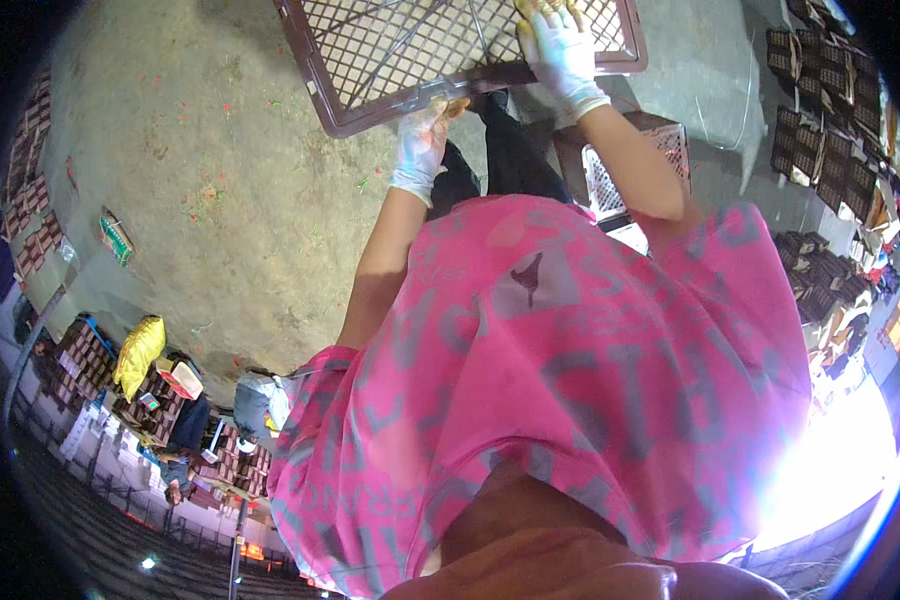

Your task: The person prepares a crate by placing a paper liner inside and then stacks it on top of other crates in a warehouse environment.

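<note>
At the top of the view, a brown plastic crate is in front of my legs, its lattice panel facing up. Pale material shows through the gaps. Thin dark strands or bars cross over the lattice. My left hand, in a whitish stained glove, grips the near rim with the thumb above it. Farther right, my right hand, gloved too, lies over the rim and lattice near the right corner. Its yellow-stained fingertips reach the top edge of the picture, so their hold is unclear. The crate's far side is cut off.
A pale lattice crate stands by my legs on the right. Red and green scraps dot the concrete floor. Stacked brown crates line the right. At left are a green box, a yellow sack and another person.
</note>
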Demonstrator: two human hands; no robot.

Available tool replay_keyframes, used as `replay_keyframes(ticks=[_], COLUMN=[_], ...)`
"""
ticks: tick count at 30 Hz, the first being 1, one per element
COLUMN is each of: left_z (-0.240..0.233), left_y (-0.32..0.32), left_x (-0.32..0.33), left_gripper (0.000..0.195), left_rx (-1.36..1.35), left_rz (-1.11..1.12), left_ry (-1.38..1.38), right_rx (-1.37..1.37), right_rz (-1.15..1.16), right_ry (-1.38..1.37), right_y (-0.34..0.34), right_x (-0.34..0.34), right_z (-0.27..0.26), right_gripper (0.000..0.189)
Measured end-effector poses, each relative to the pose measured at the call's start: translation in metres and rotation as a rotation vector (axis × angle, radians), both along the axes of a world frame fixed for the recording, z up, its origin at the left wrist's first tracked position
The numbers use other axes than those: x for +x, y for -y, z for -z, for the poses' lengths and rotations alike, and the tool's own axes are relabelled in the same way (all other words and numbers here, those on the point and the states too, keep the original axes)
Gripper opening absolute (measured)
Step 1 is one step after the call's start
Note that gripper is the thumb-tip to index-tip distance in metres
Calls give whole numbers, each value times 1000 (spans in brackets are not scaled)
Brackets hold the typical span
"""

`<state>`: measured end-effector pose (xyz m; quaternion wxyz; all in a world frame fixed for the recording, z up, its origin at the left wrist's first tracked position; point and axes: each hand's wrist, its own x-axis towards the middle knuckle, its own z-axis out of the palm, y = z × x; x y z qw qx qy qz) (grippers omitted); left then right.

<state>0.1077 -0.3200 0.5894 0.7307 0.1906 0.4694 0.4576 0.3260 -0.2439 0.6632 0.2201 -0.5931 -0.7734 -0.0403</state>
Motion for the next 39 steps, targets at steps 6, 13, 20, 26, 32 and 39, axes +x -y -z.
replay_keyframes(ticks=[6,13,20,26,32,39], left_z=[-5,1,2,10,-8,6], left_y=[-7,-10,-10,-9,-5,9], left_x=[2,-7,-2,0,-14,-34], left_gripper=[22,26,29,39,39,40], left_rx=[-29,0,39,40,63,-45], left_rz=[16,74,83,90,202,126], left_ry=[102,168,117,227,-30,166], right_rx=[-244,141,-8,224,166,122], right_rz=[106,528,111,106,22,-330], right_ry=[-172,-781,-118,-11,-413,-241], right_y=[-13,1,10,15,6,2], right_x=[11,39,5,9,1,-107], right_z=[-6,-39,-6,16,8,16], right_gripper=[23,24,34,23,16,26])
